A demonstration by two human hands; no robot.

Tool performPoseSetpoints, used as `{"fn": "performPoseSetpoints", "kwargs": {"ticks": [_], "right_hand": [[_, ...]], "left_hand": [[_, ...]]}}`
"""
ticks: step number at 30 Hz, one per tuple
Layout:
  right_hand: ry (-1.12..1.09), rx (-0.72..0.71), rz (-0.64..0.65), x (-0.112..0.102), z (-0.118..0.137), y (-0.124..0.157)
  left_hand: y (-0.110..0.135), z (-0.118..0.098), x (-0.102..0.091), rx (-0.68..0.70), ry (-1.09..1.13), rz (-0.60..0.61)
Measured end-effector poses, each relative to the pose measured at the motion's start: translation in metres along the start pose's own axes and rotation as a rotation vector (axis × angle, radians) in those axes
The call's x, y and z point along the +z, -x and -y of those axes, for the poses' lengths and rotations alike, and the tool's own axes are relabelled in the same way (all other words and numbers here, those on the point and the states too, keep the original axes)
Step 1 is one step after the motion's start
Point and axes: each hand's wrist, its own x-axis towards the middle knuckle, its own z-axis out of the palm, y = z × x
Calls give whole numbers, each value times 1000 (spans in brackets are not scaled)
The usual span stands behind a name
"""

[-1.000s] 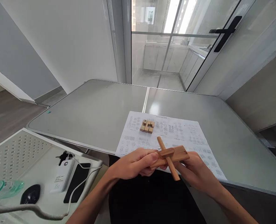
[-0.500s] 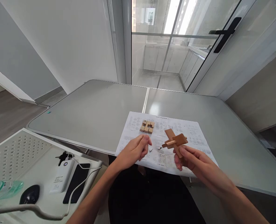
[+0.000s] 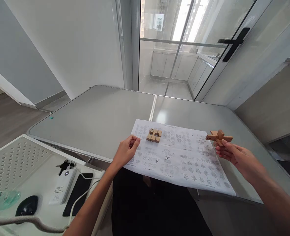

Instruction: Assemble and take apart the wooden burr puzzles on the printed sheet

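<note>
My right hand [image 3: 235, 154] grips a cross-shaped wooden puzzle piece [image 3: 218, 137] at the right edge of a printed instruction sheet [image 3: 181, 157]; I cannot tell whether the piece touches the table. My left hand [image 3: 125, 150] rests on the sheet's left edge with its fingers curled and nothing visible in them. A small cluster of wooden blocks [image 3: 154, 134] lies on the sheet just right of that hand. The sheet lies on a grey folding table [image 3: 105, 114].
A white perforated side cart [image 3: 19, 157] at lower left carries a power bank [image 3: 63, 185], a black phone [image 3: 76, 193], keys [image 3: 63, 165], a black mouse [image 3: 27, 206], a green bottle [image 3: 0, 198] and a cable. Glass doors stand behind the table.
My hands have separated. The right hand carried the assembled wooden cross out to the right edge of the sheet. The left hand let go and moved to the sheet's left edge.
</note>
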Motion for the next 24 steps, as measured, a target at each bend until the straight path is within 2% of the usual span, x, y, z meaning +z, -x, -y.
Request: {"fn": "performPoseSetpoints", "kwargs": {"ticks": [4, 9, 16, 21, 24], "right_hand": [[7, 30, -25, -8, -7, -16], [-17, 27, -67, -3, -9, -23], [42, -64, -14, 5, 0, -16], [87, 41, -113, 6, -11, -13], [157, 63, -105, 9, -17, 0]], "left_hand": [[0, 2, -1, 9, -4, 24], [1, 3, -1, 14, -21, 22], [3, 5, 0, 26, -56, -3], [2, 3, 1, 13, -65, -24], [0, 3, 1, 7, -65, -40]]}}
